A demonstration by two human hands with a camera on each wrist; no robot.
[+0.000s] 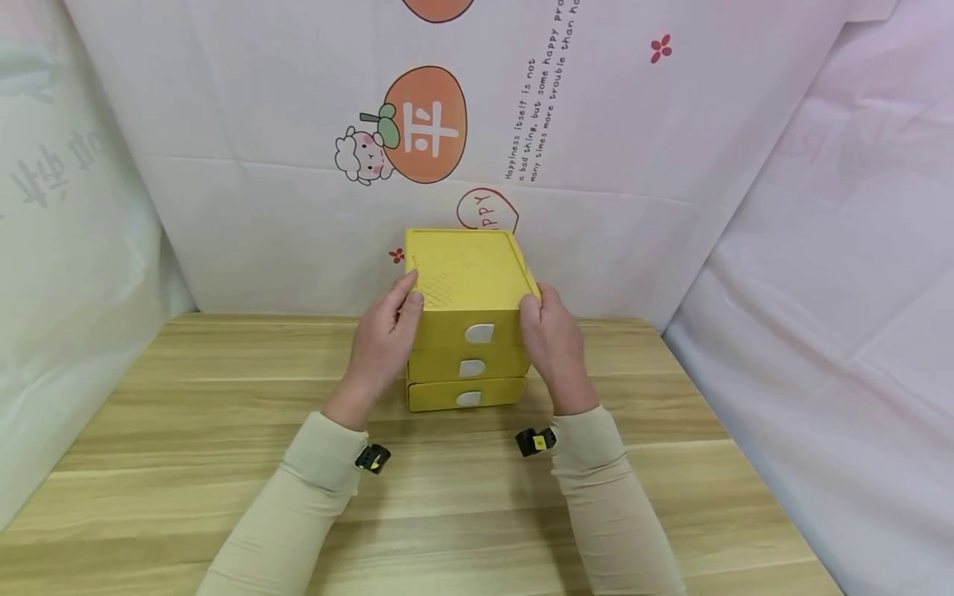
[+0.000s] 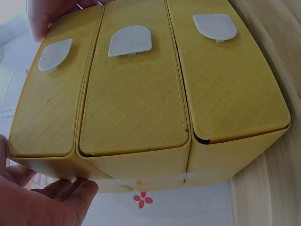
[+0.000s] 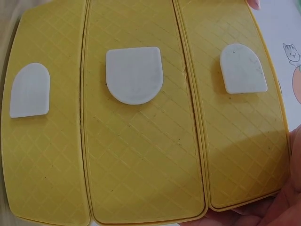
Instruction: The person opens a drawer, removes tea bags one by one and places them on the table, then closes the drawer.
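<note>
A yellow three-drawer storage box (image 1: 469,269) is upright near the back of the wooden table, its drawer fronts facing me. Each front carries a white rounded pull tab (image 1: 471,367). My left hand (image 1: 380,335) grips the box's upper left side, thumb at the top edge. On the opposite side, my right hand (image 1: 555,343) holds the upper right edge, its thumb near the front corner. In the left wrist view, left fingers (image 2: 77,200) lie against the side wall. The drawers look closed, with a thin dark gap at the bottom one. The right fingers are partly hidden behind the box.
The pale wooden table (image 1: 246,463) extends around the box. A white printed cloth (image 1: 283,223) hangs close behind it, with more white cloth at the left and right sides. Each sleeve cuff has a black wrist device (image 1: 373,458) beside it.
</note>
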